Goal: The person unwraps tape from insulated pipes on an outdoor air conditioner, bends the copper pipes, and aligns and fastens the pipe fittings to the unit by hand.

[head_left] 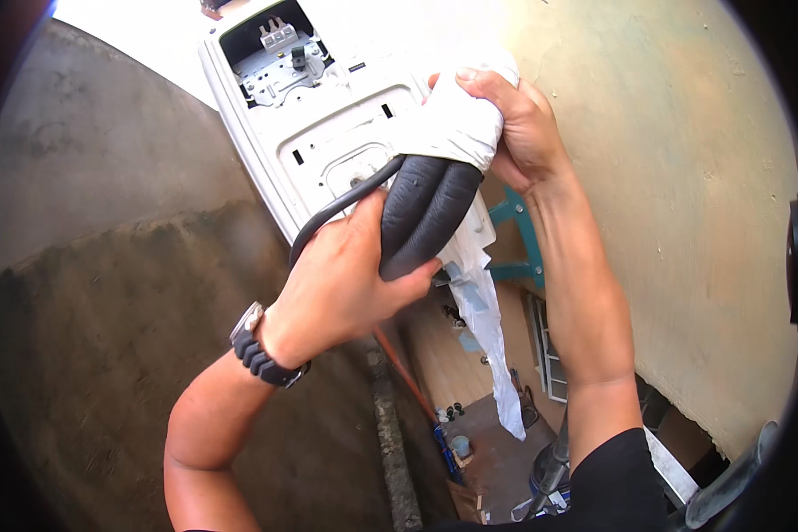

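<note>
My left hand [332, 275] is wrapped round two black foam-insulated pipes [421, 208] from below. A thin black cable [337, 206] curves past its knuckles and runs in beside the pipes. White wrapping tape [452, 129] covers the upper part of the bundle. My right hand [528, 124] closes round this wrapped part, its thumb lying on top. A loose white strip [492, 346] dangles below the bundle; where its upper end joins is hidden. Just behind is the white side panel [337, 124] of an appliance, with an open recess showing a terminal block [279, 37].
A plastered wall [674, 204] rises close on the right, and a darker, stained wall [106, 337] on the left. Behind the strip is a teal metal frame [528, 235]. Far below, various things stand on the floor [496, 452], near an orange pole [405, 372].
</note>
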